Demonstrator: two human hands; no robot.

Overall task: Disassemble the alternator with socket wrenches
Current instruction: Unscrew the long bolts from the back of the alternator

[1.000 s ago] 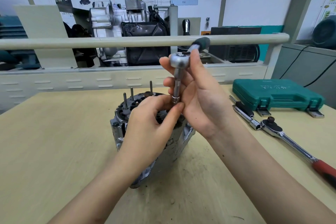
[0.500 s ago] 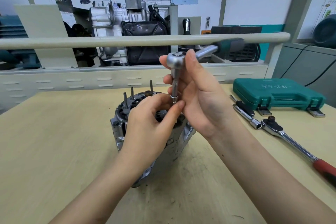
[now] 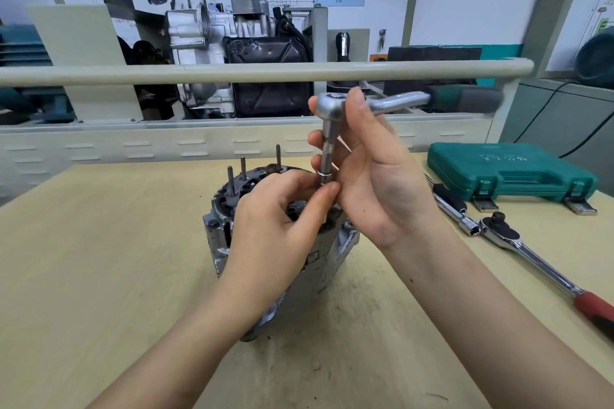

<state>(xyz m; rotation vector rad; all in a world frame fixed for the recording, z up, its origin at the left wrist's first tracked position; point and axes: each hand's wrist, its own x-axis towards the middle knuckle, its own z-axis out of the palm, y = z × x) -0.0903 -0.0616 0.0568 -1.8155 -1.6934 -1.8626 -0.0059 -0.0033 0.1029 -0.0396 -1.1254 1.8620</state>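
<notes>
A grey alternator (image 3: 226, 229) stands on end on the wooden table (image 3: 99, 259), with three thin studs sticking up from its top. My right hand (image 3: 375, 183) grips the head and vertical extension bar of a socket wrench (image 3: 327, 143) above the alternator's top; the green handle (image 3: 465, 99) points right and is blurred. My left hand (image 3: 279, 219) rests over the alternator's top and pinches the socket at the bar's lower end. The fastener under the socket is hidden by my fingers.
A second ratchet with a red handle (image 3: 538, 262) and a black-collared extension bar (image 3: 453, 206) lie on the table to the right. Behind them sits a closed green tool case (image 3: 511, 173). A beige rail (image 3: 232, 71) and an engine display stand (image 3: 239, 53) run along the back.
The wrench handle has swung clockwise, from pointing away to pointing right. Both hands and the alternator stay in the same place.
</notes>
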